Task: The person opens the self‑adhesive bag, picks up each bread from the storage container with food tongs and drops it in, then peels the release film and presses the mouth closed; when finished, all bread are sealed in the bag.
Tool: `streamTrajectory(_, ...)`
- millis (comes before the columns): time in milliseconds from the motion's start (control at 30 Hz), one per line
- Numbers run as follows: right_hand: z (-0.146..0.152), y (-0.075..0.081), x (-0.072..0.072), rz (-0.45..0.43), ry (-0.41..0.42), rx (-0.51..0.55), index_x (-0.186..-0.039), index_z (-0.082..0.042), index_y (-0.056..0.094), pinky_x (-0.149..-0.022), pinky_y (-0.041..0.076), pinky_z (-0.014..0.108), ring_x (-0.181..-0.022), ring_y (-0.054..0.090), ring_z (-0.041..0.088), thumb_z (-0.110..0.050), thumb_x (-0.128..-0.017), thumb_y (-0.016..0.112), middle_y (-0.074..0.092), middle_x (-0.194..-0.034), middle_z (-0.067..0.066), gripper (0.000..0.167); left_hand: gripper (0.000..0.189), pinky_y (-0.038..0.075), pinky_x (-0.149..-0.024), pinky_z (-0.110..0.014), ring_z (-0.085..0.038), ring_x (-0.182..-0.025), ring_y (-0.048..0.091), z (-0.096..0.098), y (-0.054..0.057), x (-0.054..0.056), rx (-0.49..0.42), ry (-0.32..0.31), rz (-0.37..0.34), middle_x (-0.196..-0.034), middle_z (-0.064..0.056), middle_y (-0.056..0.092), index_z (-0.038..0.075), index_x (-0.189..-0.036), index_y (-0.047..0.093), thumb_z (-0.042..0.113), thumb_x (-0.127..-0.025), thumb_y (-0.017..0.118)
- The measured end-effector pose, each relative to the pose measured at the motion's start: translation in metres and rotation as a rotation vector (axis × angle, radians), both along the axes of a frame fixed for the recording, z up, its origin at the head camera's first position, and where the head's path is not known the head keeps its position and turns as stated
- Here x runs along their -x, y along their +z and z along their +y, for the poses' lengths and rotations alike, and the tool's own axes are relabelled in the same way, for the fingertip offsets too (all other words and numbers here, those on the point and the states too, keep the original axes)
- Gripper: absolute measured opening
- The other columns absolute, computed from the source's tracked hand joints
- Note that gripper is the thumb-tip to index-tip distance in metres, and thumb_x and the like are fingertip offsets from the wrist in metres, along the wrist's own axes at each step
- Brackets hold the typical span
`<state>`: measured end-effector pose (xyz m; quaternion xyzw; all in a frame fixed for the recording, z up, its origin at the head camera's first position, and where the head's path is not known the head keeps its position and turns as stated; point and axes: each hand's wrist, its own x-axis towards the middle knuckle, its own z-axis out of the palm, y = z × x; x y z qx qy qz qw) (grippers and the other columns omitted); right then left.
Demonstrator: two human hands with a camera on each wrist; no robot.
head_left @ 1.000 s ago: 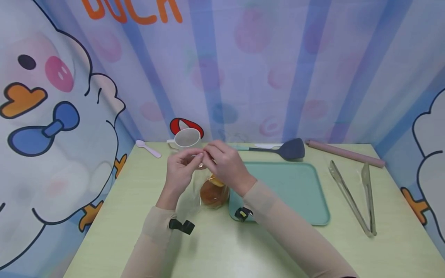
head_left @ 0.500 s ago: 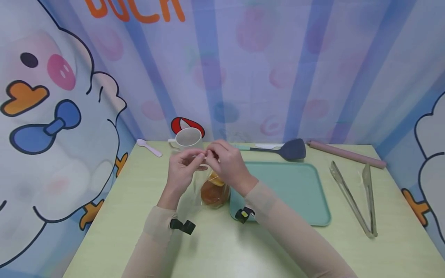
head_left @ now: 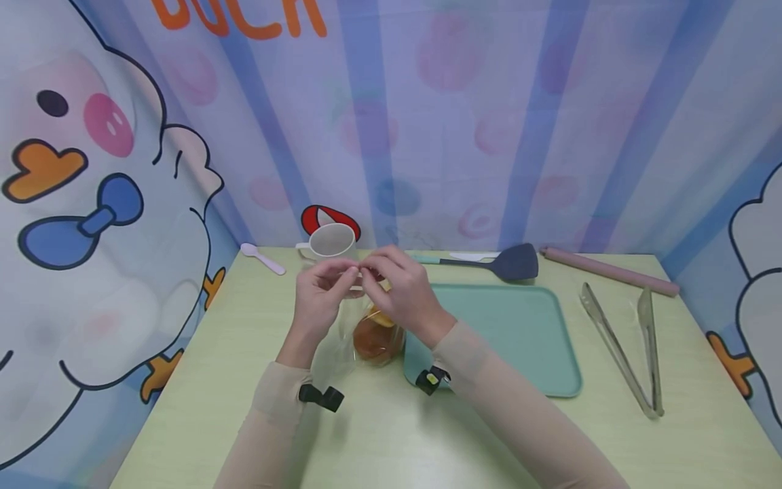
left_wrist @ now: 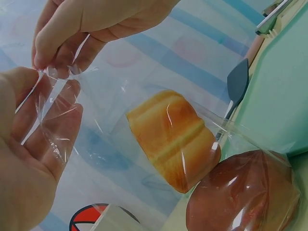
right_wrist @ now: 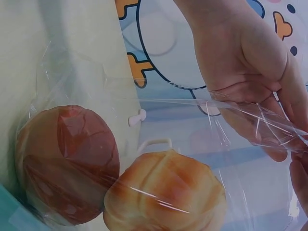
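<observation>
A clear plastic bag (left_wrist: 103,125) hangs from both hands over the table. My left hand (head_left: 316,305) pinches its gathered mouth between thumb and fingers. Right beside it, my right hand (head_left: 403,288) pinches the same edge, the fingertips of both hands meeting. Inside the bag lie a round brown bun (head_left: 371,341) and a golden, ridged bread roll (left_wrist: 173,139). The roll leans on the bun, as the right wrist view shows. In the head view, the right hand partly covers the roll.
Right of the bag lies a green tray (head_left: 501,339). Behind stand a white mug (head_left: 331,242) and a dark spatula (head_left: 516,263). A pink spoon (head_left: 264,259) lies at the back left. Metal tongs (head_left: 617,353) and a pink rolling pin (head_left: 611,271) lie on the right.
The fingers shift slightly at the bag's mouth, the right hand's fingers moving a little. The bag and breads stay nearly in place.
</observation>
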<state>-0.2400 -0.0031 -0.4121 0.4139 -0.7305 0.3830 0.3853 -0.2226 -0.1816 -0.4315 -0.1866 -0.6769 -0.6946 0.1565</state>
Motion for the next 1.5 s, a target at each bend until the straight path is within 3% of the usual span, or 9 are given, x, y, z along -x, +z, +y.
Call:
streamTrajectory(333,0.003,0.002,-0.001,0.050,0.016,0.007,-0.098,-0.001,0.076,-0.074,0.061,0.022,-0.076,0.070,0.015,-0.003,-0.094,0.072,0.068,-0.097,0.010,0.006,0.019,0.066,-0.074,-0.040,-0.018,-0.088,0.079,0.002,0.002,0.000,-0.001,-0.006,-0.027,-0.106,0.000,0.073,-0.013,-0.114,0.067,0.002,-0.103,0.065)
streamTrajectory(700,0.004,0.002,-0.001,0.032,0.010,0.012,-0.098,0.002,0.077,-0.072,0.061,0.021,-0.076,0.070,0.016,-0.002,-0.094,0.074,0.069,-0.097,0.011,0.006,0.016,0.066,-0.072,-0.040,-0.017,-0.089,0.078,0.005,0.003,-0.002,-0.025,-0.036,0.016,-0.102,0.001,0.074,-0.017,-0.112,0.065,-0.005,-0.101,0.064)
streamTrajectory(833,0.005,0.003,-0.002,0.034,-0.007,-0.004,-0.097,0.001,0.077,-0.068,0.060,0.023,-0.076,0.069,0.017,-0.004,-0.094,0.075,0.070,-0.097,0.011,0.007,0.015,0.066,-0.071,-0.039,-0.017,-0.088,0.078,0.005,0.004,-0.001,-0.005,-0.032,0.033,-0.102,0.001,0.076,-0.016,-0.111,0.067,-0.006,-0.100,0.066)
streamTrajectory(1100,0.008,0.009,-0.002,0.081,-0.047,-0.117,-0.098,0.003,0.077,-0.076,0.062,0.023,-0.082,0.069,0.018,-0.003,-0.094,0.074,0.070,-0.098,0.012,0.008,0.014,0.065,-0.072,-0.034,-0.014,-0.084,0.077,0.002,0.006,-0.002,0.092,0.014,0.085,-0.101,0.006,0.078,-0.009,-0.110,0.075,-0.006,-0.098,0.069)
streamTrajectory(1367,0.008,0.014,-0.003,0.195,-0.172,-0.248,-0.086,-0.001,0.072,-0.060,0.056,0.020,-0.062,0.060,0.012,-0.003,-0.091,0.070,0.063,-0.085,0.007,0.005,0.016,0.064,-0.077,-0.029,-0.011,-0.086,0.076,0.000,0.007,-0.003,0.156,0.022,0.106,-0.102,-0.002,0.080,-0.006,-0.109,0.078,-0.008,-0.095,0.072)
streamTrajectory(1500,0.007,0.013,-0.003,0.215,-0.194,-0.260,-0.083,-0.002,0.065,-0.054,0.053,0.020,-0.057,0.056,0.012,-0.001,-0.087,0.070,0.061,-0.082,0.007,0.006,0.016,0.064,-0.076,-0.028,-0.010,-0.084,0.075,-0.001,0.005,-0.002,0.178,0.020,0.125,-0.102,0.001,0.080,-0.005,-0.109,0.078,-0.008,-0.094,0.072)
